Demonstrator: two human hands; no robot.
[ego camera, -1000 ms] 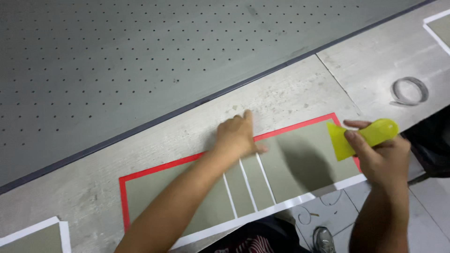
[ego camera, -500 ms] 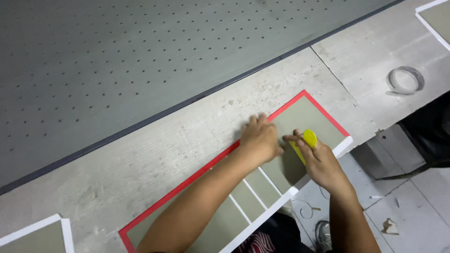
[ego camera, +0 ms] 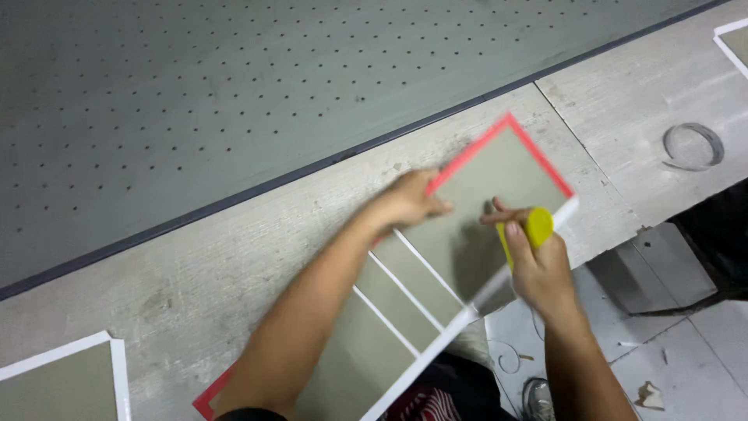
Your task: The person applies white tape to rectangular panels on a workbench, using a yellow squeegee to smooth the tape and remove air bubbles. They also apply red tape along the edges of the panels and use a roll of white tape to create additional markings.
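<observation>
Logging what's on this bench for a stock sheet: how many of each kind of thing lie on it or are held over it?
Grey boards with taped edges: 3, red-edged, near left, far right
Yellow scraper, gripped by the right hand: 1
Tape ring: 1
Total: 5
</observation>
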